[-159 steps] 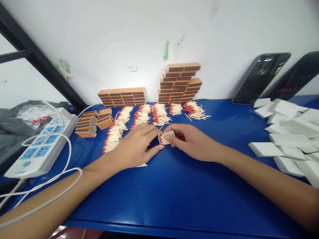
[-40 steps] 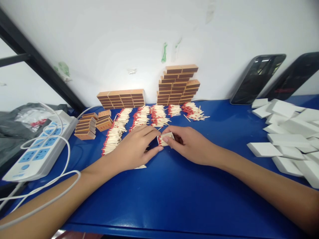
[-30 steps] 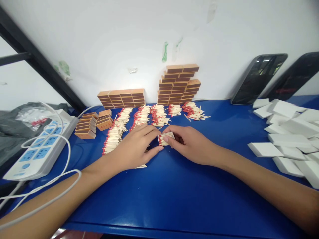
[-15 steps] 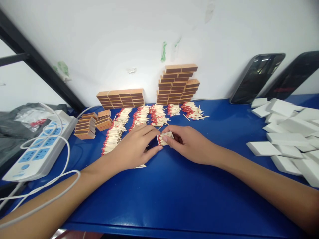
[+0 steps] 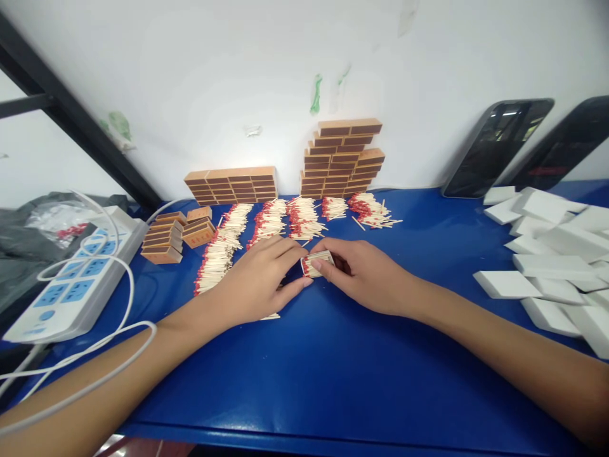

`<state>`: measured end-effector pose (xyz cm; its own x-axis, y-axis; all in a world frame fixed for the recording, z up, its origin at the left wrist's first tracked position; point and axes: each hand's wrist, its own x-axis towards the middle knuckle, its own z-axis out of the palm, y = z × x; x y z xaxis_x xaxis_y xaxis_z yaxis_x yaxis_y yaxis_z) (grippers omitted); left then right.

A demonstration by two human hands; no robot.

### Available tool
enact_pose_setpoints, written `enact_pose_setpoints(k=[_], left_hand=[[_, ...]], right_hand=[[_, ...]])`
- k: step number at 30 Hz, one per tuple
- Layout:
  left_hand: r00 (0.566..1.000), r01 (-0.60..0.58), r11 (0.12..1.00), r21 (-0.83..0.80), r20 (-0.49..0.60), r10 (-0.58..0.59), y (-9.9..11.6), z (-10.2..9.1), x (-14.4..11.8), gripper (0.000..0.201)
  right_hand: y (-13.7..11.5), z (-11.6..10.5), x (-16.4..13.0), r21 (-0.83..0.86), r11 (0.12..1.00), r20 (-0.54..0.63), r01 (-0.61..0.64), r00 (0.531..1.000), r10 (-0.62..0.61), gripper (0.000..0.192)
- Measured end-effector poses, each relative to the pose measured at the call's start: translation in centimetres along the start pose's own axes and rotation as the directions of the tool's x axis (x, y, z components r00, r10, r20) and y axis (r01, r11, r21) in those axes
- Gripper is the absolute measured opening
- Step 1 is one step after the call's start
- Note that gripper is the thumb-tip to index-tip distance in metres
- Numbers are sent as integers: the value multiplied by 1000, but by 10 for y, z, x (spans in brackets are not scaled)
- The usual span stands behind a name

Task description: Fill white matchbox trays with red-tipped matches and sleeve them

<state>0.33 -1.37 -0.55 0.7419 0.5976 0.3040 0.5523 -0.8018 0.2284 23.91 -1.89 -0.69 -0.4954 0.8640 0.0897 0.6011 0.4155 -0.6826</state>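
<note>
Between my two hands is a small white matchbox tray point(image 5: 326, 259) filled with red-tipped matches, heads to the left. My right hand point(image 5: 364, 274) grips it from the right, thumb pressed over the matches and fingers behind. At the tray's left end, the index fingertip and thumb of my left hand point(image 5: 264, 276) close on its far and near corners. The inside of the left hand's curl is dark and mostly hidden. Piles of loose matches point(image 5: 216, 263) lie behind and beside the left hand, a few sticks poking out under it.
Brown matchboxes stand against the wall in a low stack point(image 5: 231, 184) and a taller stack point(image 5: 340, 158), with several more boxes point(image 5: 164, 238) at left. A white power strip point(image 5: 71, 285) and loose cable lie left. White trays point(image 5: 552, 266) are heaped right, below two leaning dark devices point(image 5: 497, 149).
The view has shifted very slightly. Both hands keep the same hold on the matchbox tray, with hardly any visible movement.
</note>
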Motion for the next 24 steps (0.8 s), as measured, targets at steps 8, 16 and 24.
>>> enact_pose_setpoints(k=[8, 16, 24], left_hand=[[1000, -10, 1000, 13, 10, 10, 1, 0, 1, 25], [1000, -11, 1000, 6, 1, 11, 1, 0, 0, 25], [1000, -7, 1000, 6, -2, 7, 1, 0, 0, 24]], right_hand=[[1, 1, 1, -26, 1000, -5, -1, 1000, 1, 24], [0, 1, 0, -28, 1000, -2, 11, 1000, -11, 24], [0, 0, 0, -28, 1000, -4, 9, 1000, -9, 25]])
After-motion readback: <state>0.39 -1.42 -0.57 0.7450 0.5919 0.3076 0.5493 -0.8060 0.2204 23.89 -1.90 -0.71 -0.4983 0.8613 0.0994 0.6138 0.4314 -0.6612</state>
